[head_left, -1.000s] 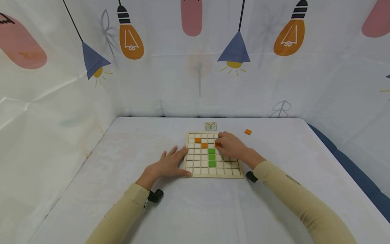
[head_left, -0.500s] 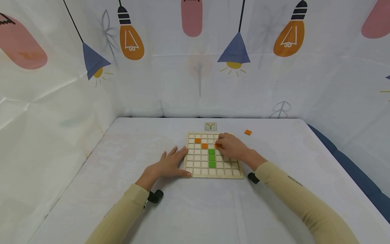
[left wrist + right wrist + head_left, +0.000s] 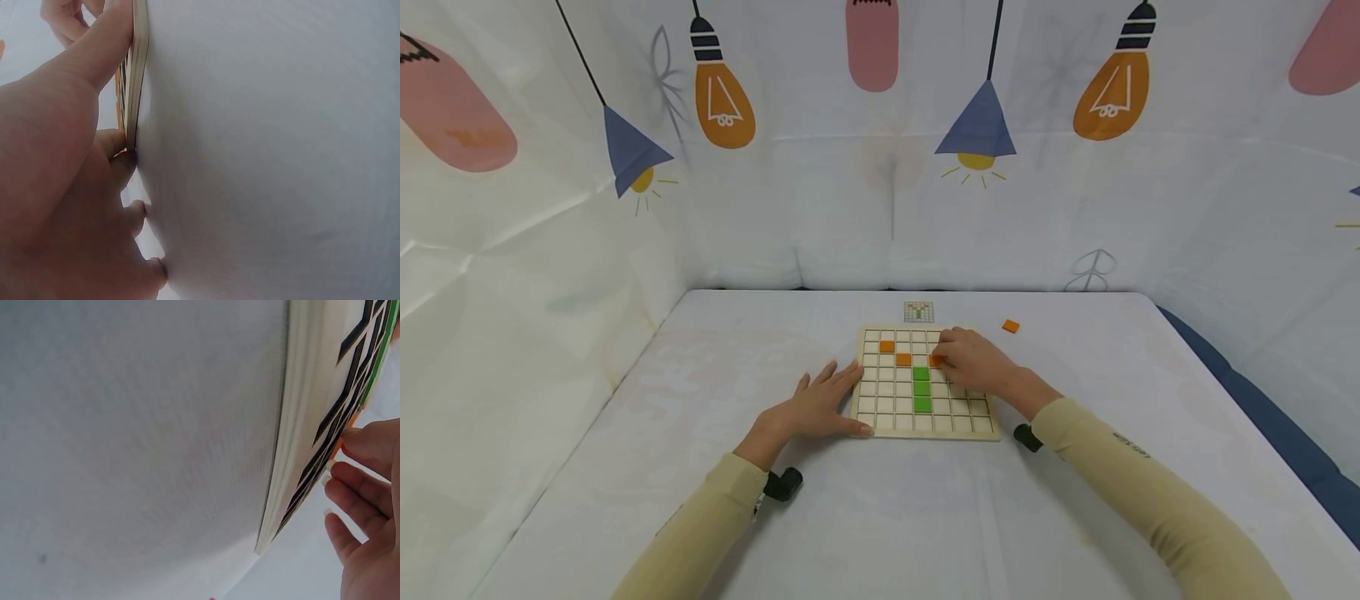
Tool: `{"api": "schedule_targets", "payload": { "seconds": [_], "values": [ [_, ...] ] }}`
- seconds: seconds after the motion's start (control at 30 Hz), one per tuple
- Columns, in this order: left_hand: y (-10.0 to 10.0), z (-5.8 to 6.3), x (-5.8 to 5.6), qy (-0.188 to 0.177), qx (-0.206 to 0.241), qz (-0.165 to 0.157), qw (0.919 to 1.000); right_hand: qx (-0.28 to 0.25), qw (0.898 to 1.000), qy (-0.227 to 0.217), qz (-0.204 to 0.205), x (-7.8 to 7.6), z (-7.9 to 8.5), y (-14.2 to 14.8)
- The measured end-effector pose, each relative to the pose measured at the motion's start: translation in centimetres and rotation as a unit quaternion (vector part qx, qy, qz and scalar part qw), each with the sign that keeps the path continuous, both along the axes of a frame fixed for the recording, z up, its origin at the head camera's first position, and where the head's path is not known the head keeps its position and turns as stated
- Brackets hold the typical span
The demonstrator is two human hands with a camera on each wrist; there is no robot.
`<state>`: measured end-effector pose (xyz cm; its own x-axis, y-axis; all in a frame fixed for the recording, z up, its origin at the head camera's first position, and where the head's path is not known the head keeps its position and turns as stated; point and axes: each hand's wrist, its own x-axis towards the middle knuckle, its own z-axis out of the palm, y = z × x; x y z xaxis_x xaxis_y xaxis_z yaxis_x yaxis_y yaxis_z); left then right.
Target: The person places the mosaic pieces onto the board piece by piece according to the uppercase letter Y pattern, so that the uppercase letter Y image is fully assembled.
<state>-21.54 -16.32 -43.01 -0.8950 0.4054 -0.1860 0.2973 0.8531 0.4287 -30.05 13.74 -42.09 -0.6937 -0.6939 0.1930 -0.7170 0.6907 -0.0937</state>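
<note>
A wooden grid board [image 3: 936, 434] lies on the table between my hands. My left hand [image 3: 815, 410] rests against its left side with the fingers spread and the thumb at the near corner. My right hand [image 3: 976, 362] is over the upper right part of the board, thumb and fingertips on an orange square tile [image 3: 935, 361] at a grid cell. In the right wrist view, the thumb and a finger pinch this orange tile [image 3: 337, 447] at the board's surface. Two orange tiles [image 3: 903, 360] sit in cells to the left, and a column of green tiles [image 3: 921, 389] stands mid-board.
A loose orange tile [image 3: 1011, 327] lies on the white table beyond the right hand. Behind the board's far edge is a small printed pattern card [image 3: 918, 312]. A patterned cloth wall [image 3: 820, 208] rises at the table's back.
My right forearm has shifted slightly to the right while its fingertips stay at the same tile. My left hand and the board keep their places.
</note>
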Motion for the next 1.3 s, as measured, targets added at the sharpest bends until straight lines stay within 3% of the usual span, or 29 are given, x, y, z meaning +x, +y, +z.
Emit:
{"api": "schedule_targets", "payload": {
  "seconds": [0.4,0.63,1.0,1.3],
  "values": [
    [0.2,0.6,0.4,-0.002,0.003,-0.004,1.0,0.01,1.0,-0.004,-0.018,-0.8,0.0,1.7],
    [0.2,0.5,0.4,-0.004,0.001,-0.003,1.0,0.007,1.0,0.021,-0.013,-0.9,0.2,2.7],
    [0.1,0.5,0.3,-0.006,0.003,-0.003,1.0,0.01,0.997,-0.008,-0.072,-1.3,0.2,3.9],
    [0.1,0.3,0.1,-0.011,-0.002,0.001,0.9999,0.011,0.995,0.028,-0.094,-1.9,0.3,4.7]
  ]
}}
